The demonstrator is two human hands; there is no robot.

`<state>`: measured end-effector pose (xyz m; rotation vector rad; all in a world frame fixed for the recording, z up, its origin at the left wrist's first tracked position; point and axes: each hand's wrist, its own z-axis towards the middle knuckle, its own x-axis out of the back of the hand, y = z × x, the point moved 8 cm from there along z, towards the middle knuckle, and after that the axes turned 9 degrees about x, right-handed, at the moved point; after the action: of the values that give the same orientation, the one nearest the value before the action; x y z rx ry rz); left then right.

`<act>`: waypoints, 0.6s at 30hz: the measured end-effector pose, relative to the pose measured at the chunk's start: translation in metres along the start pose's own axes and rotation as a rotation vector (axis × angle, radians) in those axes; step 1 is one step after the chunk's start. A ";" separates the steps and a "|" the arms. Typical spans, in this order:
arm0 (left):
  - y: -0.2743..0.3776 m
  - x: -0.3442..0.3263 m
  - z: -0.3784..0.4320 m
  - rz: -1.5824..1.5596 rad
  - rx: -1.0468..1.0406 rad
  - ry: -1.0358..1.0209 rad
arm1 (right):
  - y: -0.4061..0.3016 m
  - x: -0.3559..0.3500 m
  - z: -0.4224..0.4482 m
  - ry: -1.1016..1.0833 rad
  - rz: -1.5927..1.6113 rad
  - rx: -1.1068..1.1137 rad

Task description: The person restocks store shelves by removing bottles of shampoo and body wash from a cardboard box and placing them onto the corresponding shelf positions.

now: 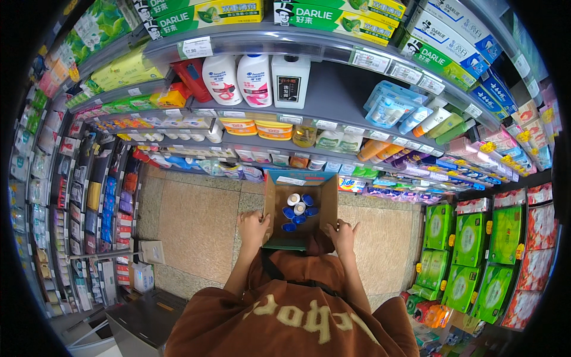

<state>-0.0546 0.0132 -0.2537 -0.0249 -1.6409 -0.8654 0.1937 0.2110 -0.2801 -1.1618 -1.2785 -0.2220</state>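
Observation:
An open-topped cardboard box (330, 198) is before my body, with a blue flap at its far side. Several bottles (298, 219) stand in it, seen from above; most have blue caps, and a couple have white ones (293, 199). My left hand (253, 228) grips the box's left edge with curled fingers. On the opposite edge is my right hand (342, 235), its thumb side against the cardboard and one finger sticking outward. The fingers outside the walls are partly hidden.
Ahead, a grey shelf (332, 85) carries white shampoo bottles (255, 80) and blister packs (392, 105). Toothpaste boxes (339, 20) stack above it. Green tissue packs (464, 241) stand right. At lower left are a dark carton (142, 317) and a small white box (152, 252).

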 end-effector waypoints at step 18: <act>-0.013 -0.036 0.001 0.010 0.061 -0.002 | 0.006 -0.012 0.015 0.057 -0.105 0.060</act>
<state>-0.0515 0.0203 -0.2908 0.0078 -1.6671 -0.8079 0.1848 0.2197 -0.2957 -1.0315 -1.2888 -0.2905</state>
